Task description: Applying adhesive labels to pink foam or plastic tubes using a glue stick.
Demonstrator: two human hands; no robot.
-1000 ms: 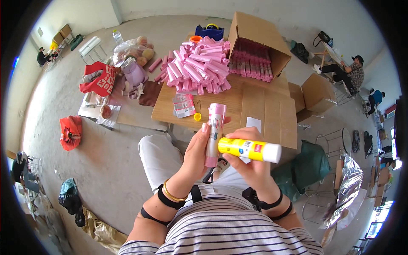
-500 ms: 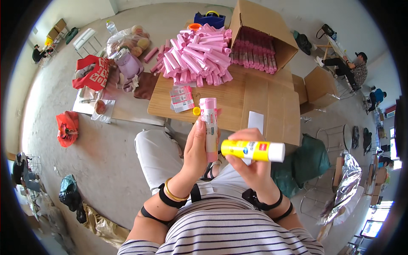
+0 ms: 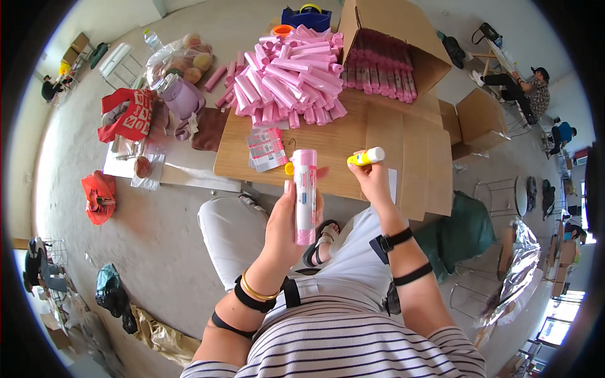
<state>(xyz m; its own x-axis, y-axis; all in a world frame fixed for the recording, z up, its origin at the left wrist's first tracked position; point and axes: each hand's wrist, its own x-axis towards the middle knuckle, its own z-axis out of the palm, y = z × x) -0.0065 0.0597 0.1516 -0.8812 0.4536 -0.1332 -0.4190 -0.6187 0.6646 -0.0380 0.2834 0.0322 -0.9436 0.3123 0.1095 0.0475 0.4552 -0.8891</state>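
Observation:
My left hand [image 3: 283,223] is closed round a pink tube [image 3: 305,195] with a white printed label, held upright in front of my lap. To its right, over the table's front edge, my right hand [image 3: 374,183] grips a yellow glue stick [image 3: 365,157]. The stick lies nearly level, its white end to the right. A small yellow cap [image 3: 289,168] rests on the table just behind the tube, partly covered by it. Beside the cap lie flat label sheets [image 3: 266,148] in pink and grey. Behind them rises a large pile of pink tubes [image 3: 290,79].
A cardboard box [image 3: 394,31] on its side holds more pink tubes at the back right. Flat cardboard [image 3: 419,160] covers the table's right part. Left are a lilac bag [image 3: 181,96], a red bag [image 3: 129,116] and a bag of fruit [image 3: 183,60]. Other people sit far right.
My right hand has carried the glue stick forward, away from my body, to above the table's edge. The pink tube in my left hand has shifted slightly and its label is turned more toward me.

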